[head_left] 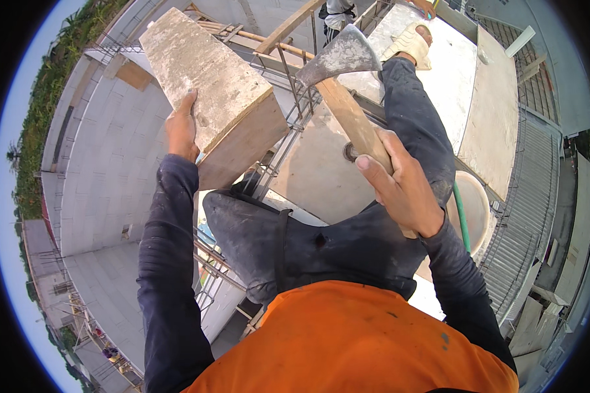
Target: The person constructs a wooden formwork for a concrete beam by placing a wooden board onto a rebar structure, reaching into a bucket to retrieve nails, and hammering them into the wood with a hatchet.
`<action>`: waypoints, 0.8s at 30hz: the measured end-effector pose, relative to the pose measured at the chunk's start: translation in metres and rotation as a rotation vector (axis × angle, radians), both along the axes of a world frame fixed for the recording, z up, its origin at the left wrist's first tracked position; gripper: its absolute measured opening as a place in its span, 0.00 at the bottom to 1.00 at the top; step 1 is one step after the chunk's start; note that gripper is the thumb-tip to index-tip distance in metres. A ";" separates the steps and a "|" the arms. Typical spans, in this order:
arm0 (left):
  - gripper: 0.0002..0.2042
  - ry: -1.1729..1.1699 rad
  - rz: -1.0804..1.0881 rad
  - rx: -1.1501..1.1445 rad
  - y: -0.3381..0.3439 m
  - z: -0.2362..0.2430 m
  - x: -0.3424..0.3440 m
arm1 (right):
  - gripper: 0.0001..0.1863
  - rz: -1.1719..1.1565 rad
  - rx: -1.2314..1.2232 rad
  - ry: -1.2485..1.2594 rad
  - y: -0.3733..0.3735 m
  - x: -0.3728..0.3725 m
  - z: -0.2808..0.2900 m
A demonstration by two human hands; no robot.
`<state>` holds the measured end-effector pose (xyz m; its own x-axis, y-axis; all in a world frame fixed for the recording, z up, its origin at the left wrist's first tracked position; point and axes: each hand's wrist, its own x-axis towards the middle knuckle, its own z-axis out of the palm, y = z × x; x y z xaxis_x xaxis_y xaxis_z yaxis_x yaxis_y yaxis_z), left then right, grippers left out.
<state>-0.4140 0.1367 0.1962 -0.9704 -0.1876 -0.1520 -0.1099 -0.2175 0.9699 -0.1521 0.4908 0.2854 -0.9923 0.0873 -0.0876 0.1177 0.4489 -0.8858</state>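
My right hand [406,187] is wrapped round the wooden handle of a hatchet [351,118]. Its worn, grey-white blade [341,56] points up and to the left, in front of my outstretched leg. At the left, my left hand [183,128] grips the edge of a long, boxy plywood form [206,75], thumb on its top face and the other fingers partly hidden. Cement stains mark that top face, and the form's near end shows a bare wood side [242,144]. The hatchet and the form are apart.
Between my legs lies a plywood sheet [321,167], beside steel rebar [288,82]. A pale bucket [472,209] with a green hose [461,216] stands at the right, near a corrugated roof [524,216]. Another person [337,13] is at the top. Block walls [111,157] drop away left.
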 end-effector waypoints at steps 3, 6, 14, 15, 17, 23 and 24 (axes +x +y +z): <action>0.25 -0.036 0.022 -0.011 0.002 0.007 0.006 | 0.28 0.044 0.084 0.074 -0.013 -0.014 0.010; 0.26 -0.038 0.032 -0.054 0.004 0.009 0.008 | 0.27 0.097 0.192 0.127 -0.020 -0.034 0.019; 0.25 0.007 0.025 0.082 0.002 0.005 0.005 | 0.27 0.253 0.514 0.189 -0.030 -0.078 0.015; 0.26 0.016 0.021 0.090 0.002 0.004 0.004 | 0.27 0.278 0.573 0.139 -0.028 -0.082 0.013; 0.27 0.000 0.022 0.065 0.005 0.004 0.004 | 0.28 0.306 0.648 0.107 -0.025 -0.087 0.018; 0.27 -0.038 0.046 0.044 -0.006 -0.001 0.008 | 0.33 0.108 0.348 0.655 -0.051 -0.085 0.095; 0.27 -0.051 0.056 0.047 -0.013 0.001 0.015 | 0.33 0.042 0.220 0.850 -0.059 -0.088 0.107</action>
